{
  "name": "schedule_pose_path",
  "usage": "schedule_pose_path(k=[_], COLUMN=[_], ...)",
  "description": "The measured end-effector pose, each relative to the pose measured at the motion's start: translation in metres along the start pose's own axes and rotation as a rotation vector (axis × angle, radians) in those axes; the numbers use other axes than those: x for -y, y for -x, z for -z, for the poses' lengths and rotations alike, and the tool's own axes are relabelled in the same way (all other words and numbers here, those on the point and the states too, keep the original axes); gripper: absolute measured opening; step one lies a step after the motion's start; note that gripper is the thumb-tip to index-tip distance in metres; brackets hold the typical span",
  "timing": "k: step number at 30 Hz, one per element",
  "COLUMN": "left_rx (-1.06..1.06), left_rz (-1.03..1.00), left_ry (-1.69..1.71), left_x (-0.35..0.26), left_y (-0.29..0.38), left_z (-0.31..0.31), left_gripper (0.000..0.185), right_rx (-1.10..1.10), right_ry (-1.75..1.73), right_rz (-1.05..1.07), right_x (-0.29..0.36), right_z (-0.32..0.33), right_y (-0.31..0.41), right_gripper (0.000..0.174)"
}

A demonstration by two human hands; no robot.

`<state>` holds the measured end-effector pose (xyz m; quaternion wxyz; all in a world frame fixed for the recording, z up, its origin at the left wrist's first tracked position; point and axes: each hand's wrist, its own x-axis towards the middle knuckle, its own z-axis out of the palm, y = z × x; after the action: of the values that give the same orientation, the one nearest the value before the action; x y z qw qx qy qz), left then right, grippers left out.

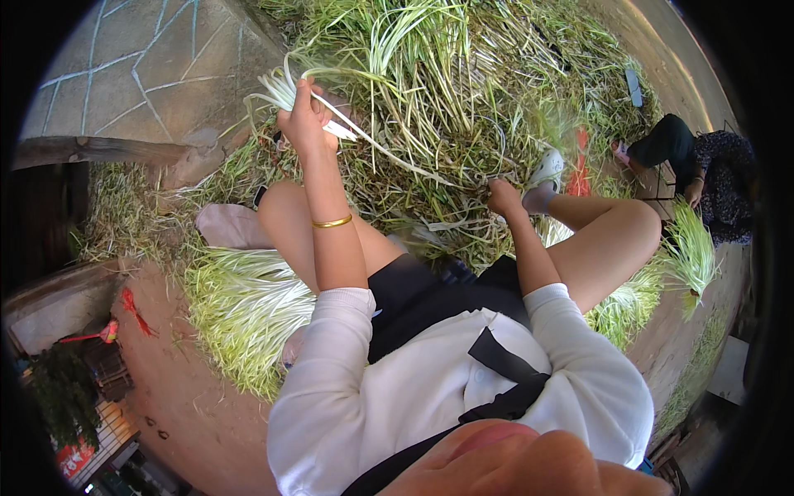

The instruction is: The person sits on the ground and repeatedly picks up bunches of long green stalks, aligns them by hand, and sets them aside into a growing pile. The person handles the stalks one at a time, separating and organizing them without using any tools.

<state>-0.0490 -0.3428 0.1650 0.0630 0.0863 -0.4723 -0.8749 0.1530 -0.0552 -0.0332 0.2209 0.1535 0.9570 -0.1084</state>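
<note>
My left hand, raised at the upper left, is closed around a small bunch of long white-stemmed leafy stalks. One pale strand trails from that bunch down to the right, close to my right hand. The fingers of my right hand are curled, low over the litter beside my shoe; whether they pinch the strand's end is hidden. In front of me lies a big heap of uncleaned green stalks on a bed of stripped leaves.
Pale stalks lie piled by my left thigh, with more beyond my right leg. Red plastic ties lie by my white clog. At the far right a seated person has a hand at a bundle. A stone-paved ledge borders the upper left.
</note>
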Motion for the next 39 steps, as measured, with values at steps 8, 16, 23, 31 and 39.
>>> schedule_pose_path(k=[8, 16, 23, 31, 39], left_rx=[0.031, 0.058, 0.0, 0.106, -0.003], left_rz=[0.225, 0.5, 0.363, 0.517, 0.307], left_ry=[0.077, 0.438, 0.341, -0.254, -0.121], left_x=[0.022, 0.044, 0.05, 0.117, 0.077], left_y=[0.016, 0.006, -0.008, 0.076, 0.059], left_z=[-0.009, 0.009, 0.023, 0.013, 0.007], left_gripper=[0.02, 0.023, 0.024, 0.029, 0.021], right_rx=[-0.425, 0.005, 0.53, -0.015, -0.262], right_ry=[-0.557, -1.17, -1.469, -1.35, -1.109], right_rz=[0.523, 0.53, 0.435, 0.421, 0.321], right_x=[0.104, 0.124, 0.118, 0.134, 0.119], right_z=[0.059, 0.021, 0.032, 0.049, 0.017], right_y=[0.019, 0.006, 0.021, 0.016, 0.01], right_gripper=[0.06, 0.027, 0.026, 0.028, 0.025])
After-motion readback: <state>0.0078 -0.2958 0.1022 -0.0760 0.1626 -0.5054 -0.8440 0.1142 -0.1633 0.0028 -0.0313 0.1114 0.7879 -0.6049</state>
